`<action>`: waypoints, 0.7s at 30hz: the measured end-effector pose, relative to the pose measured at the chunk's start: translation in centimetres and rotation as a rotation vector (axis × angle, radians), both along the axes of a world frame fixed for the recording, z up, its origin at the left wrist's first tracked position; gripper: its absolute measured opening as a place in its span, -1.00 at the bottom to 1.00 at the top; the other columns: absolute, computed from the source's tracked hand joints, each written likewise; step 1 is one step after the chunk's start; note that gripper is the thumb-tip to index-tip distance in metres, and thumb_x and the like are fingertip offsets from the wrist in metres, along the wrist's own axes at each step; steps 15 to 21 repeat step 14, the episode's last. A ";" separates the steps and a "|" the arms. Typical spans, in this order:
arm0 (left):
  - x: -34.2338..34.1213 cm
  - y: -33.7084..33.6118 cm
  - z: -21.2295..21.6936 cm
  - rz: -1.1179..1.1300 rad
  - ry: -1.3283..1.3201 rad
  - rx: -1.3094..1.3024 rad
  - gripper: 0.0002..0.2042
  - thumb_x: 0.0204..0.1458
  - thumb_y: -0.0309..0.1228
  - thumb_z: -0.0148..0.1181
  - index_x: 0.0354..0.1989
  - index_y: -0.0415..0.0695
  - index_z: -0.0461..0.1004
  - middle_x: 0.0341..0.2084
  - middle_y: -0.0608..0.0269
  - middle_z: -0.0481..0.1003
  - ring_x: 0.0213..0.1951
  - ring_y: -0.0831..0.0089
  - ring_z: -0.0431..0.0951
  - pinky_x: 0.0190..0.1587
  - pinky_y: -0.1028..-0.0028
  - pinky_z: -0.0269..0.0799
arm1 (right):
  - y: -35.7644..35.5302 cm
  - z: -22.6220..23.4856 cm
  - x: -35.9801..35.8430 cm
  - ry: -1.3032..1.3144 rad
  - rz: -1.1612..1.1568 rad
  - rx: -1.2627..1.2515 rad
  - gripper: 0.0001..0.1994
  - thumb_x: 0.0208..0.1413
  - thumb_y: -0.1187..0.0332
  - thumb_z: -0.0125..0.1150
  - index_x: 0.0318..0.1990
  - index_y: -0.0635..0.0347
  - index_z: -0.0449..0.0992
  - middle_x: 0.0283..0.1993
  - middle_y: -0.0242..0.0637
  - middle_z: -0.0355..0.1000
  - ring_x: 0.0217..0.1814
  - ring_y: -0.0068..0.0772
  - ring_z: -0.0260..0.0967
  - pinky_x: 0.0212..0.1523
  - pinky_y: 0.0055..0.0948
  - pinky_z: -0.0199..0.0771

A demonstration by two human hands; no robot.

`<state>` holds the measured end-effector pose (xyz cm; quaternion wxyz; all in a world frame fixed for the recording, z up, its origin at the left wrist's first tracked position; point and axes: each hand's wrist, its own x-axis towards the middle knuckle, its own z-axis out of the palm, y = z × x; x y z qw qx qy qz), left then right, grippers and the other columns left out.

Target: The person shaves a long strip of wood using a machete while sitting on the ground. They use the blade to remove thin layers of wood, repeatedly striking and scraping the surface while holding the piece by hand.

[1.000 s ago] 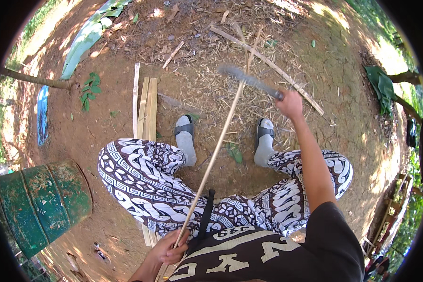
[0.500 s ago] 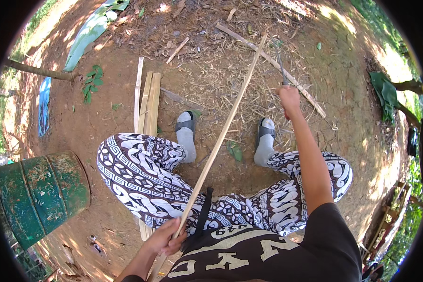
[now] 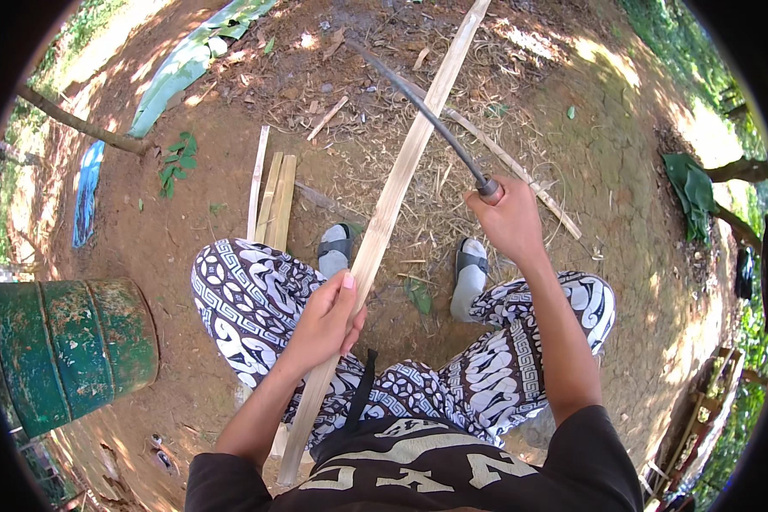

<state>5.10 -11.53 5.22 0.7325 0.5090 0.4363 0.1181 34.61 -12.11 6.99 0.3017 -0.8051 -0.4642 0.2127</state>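
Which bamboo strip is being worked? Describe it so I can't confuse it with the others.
Start at the patterned trousers. The long bamboo strip rises between the knees, gripped by the left hand. Unlike the short strips lying on the dirt, it stands slanted, off the ground.

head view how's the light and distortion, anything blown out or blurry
Head view: dappled sun on the dirt ground, with blown-out patches near the upper right rim. Strong fisheye bend and a black border around the rim; the green drum bulges. The bamboo strip, the blade, the left hand and the right hand all look sharp.
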 end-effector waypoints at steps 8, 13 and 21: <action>3.3 0.9 2.2 0.055 0.072 0.313 -0.64 0.41 -0.18 -0.23 -0.22 -0.20 0.39 -0.65 0.38 0.35 -0.68 0.65 0.33 -0.61 0.55 0.23 | 2.9 0.7 -3.6 0.348 0.034 0.039 -0.48 0.12 0.04 0.35 -0.69 0.17 0.29 -0.74 -0.52 0.16 -0.67 -0.58 0.02 -0.60 -0.37 0.09; 4.1 1.1 2.9 0.026 0.189 0.642 -0.66 0.37 -0.19 -0.11 0.13 -0.14 0.39 -0.61 0.36 0.41 -0.61 0.59 0.39 -0.52 0.48 0.33 | 3.9 3.2 -5.6 0.678 0.024 0.051 -0.44 0.14 -0.03 0.30 -0.72 0.19 0.35 -0.79 -0.47 0.22 -0.80 -0.54 0.07 -0.74 -0.27 0.12; 4.5 1.0 3.8 0.022 0.220 0.696 -0.61 0.36 -0.19 -0.08 0.24 -0.12 0.36 -0.60 0.35 0.43 -0.60 0.58 0.39 -0.50 0.47 0.34 | 4.4 2.8 -5.3 0.742 0.008 0.054 -0.44 0.12 -0.06 0.31 -0.72 0.18 0.35 -0.79 -0.47 0.21 -0.85 -0.53 0.06 -0.80 -0.22 0.12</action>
